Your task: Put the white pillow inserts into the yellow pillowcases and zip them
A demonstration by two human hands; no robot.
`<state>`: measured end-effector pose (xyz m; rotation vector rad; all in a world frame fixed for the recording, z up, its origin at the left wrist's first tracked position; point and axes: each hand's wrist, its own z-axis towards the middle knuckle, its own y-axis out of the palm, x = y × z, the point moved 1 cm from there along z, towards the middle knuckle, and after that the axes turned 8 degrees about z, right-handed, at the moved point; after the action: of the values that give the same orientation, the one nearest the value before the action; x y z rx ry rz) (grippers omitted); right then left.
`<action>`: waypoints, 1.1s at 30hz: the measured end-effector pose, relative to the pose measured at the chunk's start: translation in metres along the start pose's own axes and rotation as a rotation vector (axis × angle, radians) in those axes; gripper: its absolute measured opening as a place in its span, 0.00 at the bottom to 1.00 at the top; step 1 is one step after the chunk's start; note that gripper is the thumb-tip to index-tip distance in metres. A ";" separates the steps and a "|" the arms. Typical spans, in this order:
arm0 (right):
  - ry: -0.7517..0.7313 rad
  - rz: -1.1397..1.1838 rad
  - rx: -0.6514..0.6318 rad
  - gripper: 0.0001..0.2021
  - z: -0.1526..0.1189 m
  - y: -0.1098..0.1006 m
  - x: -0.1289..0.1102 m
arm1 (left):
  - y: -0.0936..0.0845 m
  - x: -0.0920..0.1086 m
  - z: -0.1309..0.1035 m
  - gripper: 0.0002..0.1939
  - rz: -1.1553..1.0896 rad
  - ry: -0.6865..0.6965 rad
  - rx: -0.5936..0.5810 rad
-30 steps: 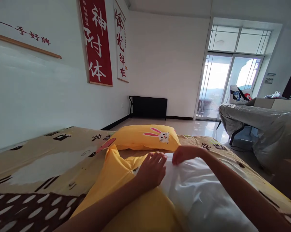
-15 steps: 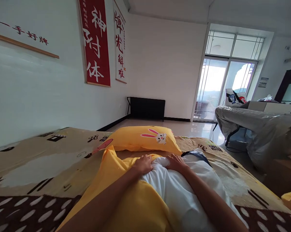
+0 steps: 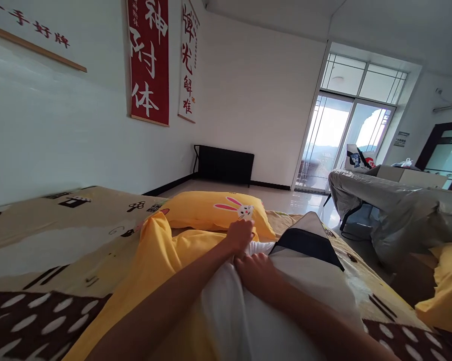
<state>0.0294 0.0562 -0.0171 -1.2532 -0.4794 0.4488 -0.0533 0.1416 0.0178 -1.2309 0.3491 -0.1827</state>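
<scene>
Across the bed in front of me lies a yellow pillowcase (image 3: pixel 177 271), loose and wrinkled, with its top left corner standing up. Bunched partly over it is a white pillow (image 3: pixel 312 291), whose raised far corner has a dark band. My left hand (image 3: pixel 240 236) is closed, with a bit of yellow cloth showing at its fingers. Close below it, my right hand (image 3: pixel 258 273) pinches folds of the white pillow. Behind both hands rests a plump yellow pillow (image 3: pixel 196 208) with a rabbit print. What lies under my palms is hidden.
A beige patterned blanket (image 3: pixel 79 240) covers the bed. More yellow cloth (image 3: pixel 449 286) lies at the right edge. Beyond it stands a plastic-covered table (image 3: pixel 395 200) with bags and boxes. A black folded panel (image 3: pixel 226 165) leans by the far wall.
My left hand has moved right and a little up; my right hand has moved left and down, so the two nearly meet. The white pillow's banded corner has risen. The view has tilted slightly.
</scene>
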 end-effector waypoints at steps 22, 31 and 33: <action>0.081 0.460 0.013 0.24 0.024 -0.087 0.094 | -0.048 0.055 -0.131 0.11 0.098 0.401 0.148; -0.179 0.897 -0.485 0.26 0.012 -0.079 0.055 | -0.089 0.054 -0.167 0.10 0.014 0.693 0.154; -0.135 0.845 -0.441 0.25 0.006 -0.082 0.061 | -0.104 0.038 -0.164 0.11 -0.122 0.740 0.085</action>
<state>0.0810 0.0746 0.0697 -1.8457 -0.1338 1.1908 -0.0714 -0.0502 0.0619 -1.0656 0.8948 -0.7584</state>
